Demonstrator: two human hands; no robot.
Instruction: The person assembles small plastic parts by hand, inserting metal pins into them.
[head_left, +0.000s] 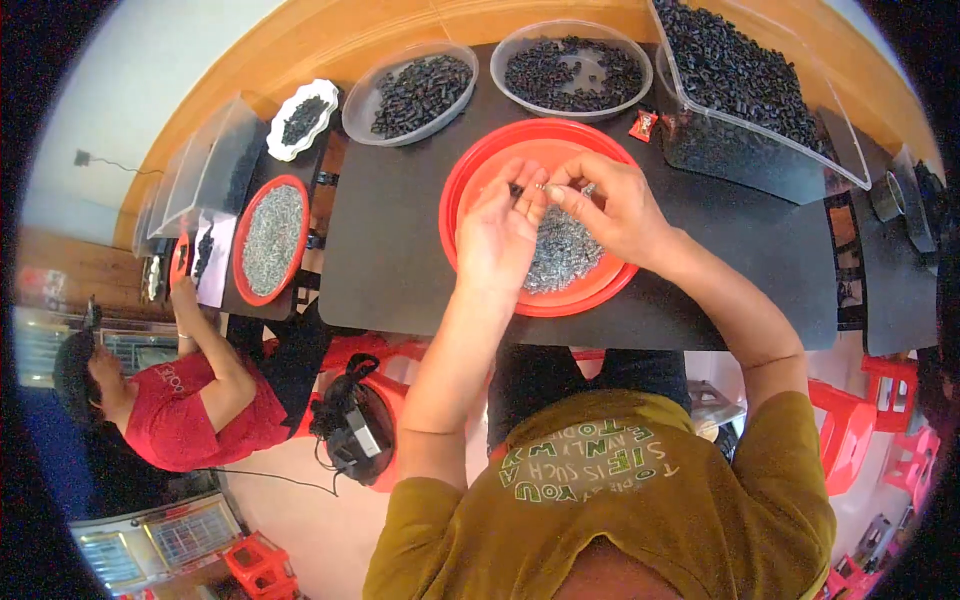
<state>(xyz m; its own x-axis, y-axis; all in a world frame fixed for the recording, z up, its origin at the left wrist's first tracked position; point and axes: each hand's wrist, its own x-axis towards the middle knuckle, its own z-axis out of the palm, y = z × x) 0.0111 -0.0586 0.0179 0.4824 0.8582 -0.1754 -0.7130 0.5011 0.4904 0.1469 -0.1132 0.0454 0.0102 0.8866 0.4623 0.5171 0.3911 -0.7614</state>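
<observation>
Both hands are held close together above a red round tray (600, 290) with a heap of small silvery metal pieces (562, 262) in it. My left hand (500, 235) is turned palm up, its fingers curled around a small black piece (516, 189). Beside it, my right hand (622, 212) pinches between thumb and forefinger a tiny silvery metal piece (546, 187), right at the left fingertips. Whether the metal piece touches the black one, I cannot tell. The right hand and wrist cover part of the tray's heap.
Behind the tray stand two clear oval tubs (357, 110) (497, 75) of black pieces. A large clear bin (740, 160) of them is at the back right, near a small red packet (644, 126). At left, a person in red (200, 415) works beside another red tray (303, 240).
</observation>
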